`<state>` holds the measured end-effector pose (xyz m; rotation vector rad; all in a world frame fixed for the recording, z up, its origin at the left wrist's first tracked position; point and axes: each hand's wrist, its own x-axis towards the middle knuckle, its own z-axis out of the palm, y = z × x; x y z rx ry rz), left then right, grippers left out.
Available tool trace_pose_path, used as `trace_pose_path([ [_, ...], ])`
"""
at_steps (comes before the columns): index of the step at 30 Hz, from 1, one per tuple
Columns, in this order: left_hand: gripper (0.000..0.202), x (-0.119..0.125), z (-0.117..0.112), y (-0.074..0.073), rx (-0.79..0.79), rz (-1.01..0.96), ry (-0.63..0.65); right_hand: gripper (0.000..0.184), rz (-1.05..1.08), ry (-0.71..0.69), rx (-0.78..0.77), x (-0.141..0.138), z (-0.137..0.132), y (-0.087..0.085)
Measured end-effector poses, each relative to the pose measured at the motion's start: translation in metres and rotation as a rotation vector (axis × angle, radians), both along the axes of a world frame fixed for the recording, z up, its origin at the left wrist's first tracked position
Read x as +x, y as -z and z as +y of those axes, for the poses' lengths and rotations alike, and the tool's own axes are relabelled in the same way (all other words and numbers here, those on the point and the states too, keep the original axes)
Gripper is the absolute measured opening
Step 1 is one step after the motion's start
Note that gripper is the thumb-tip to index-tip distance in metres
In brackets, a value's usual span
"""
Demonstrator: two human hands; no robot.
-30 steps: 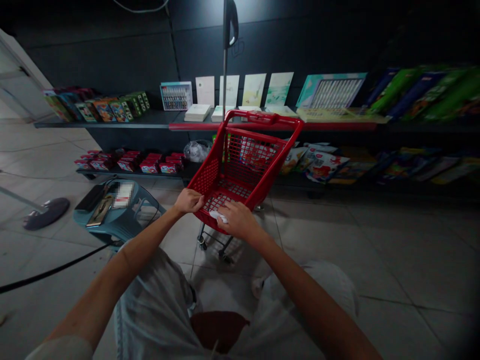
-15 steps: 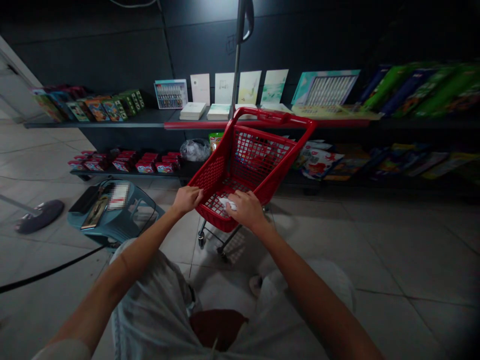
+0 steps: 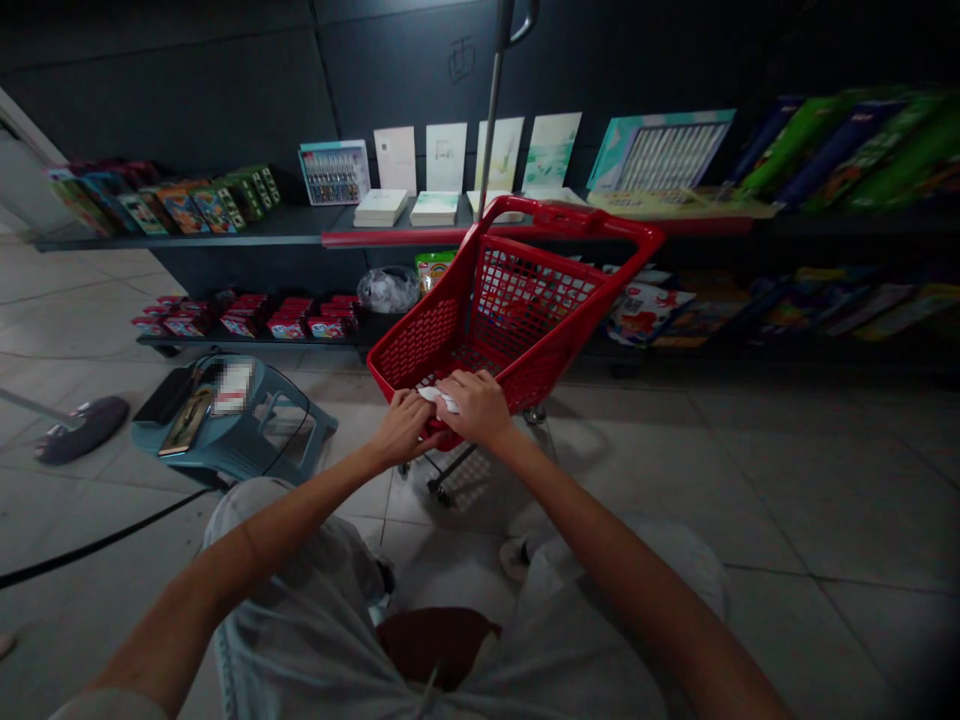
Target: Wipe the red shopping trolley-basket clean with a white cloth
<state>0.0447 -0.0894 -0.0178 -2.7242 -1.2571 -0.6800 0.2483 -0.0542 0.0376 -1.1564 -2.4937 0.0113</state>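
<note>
Tissue shows between hands at red cart.

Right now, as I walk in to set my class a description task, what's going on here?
Someone is at a red shopping cart. Their right hand holds a white wad at its near edge, and the left hand is close beside it. The cart stands before a stocked shelf, with a blue-gray stool to the person's left.

I see a red cart patterned in grids. My wad is white; the stool is grey-blue.
</note>
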Motion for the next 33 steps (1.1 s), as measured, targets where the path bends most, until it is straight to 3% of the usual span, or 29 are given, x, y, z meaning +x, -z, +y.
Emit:
trace_pose_path([
  [4,0.021,-0.012,0.009,-0.003,-0.043,-0.024,0.032,0.037,0.031,-0.121,0.0,0.006,0.004,0.002],
  [8,0.019,-0.022,0.014,-0.005,-0.075,-0.034,0.047,0.04,0.046,-0.136,0.012,0.013,0.012,0.001],
  [14,0.026,-0.04,0.027,-0.006,-0.104,-0.097,0.043,0.038,0.107,-0.038,0.113,0.034,0.036,0.0],
  [21,0.043,-0.067,0.043,-0.02,-0.177,-0.104,-0.028,0.038,0.194,0.06,0.192,0.062,0.062,-0.002],
  [30,0.027,-0.091,0.053,-0.026,-0.11,-0.001,-0.045,0.031,0.241,0.154,0.262,0.081,0.072,-0.008],
  [33,0.024,-0.095,0.056,-0.027,-0.098,0.021,-0.023,0.028,0.279,0.251,0.315,0.09,0.07,-0.014],
])
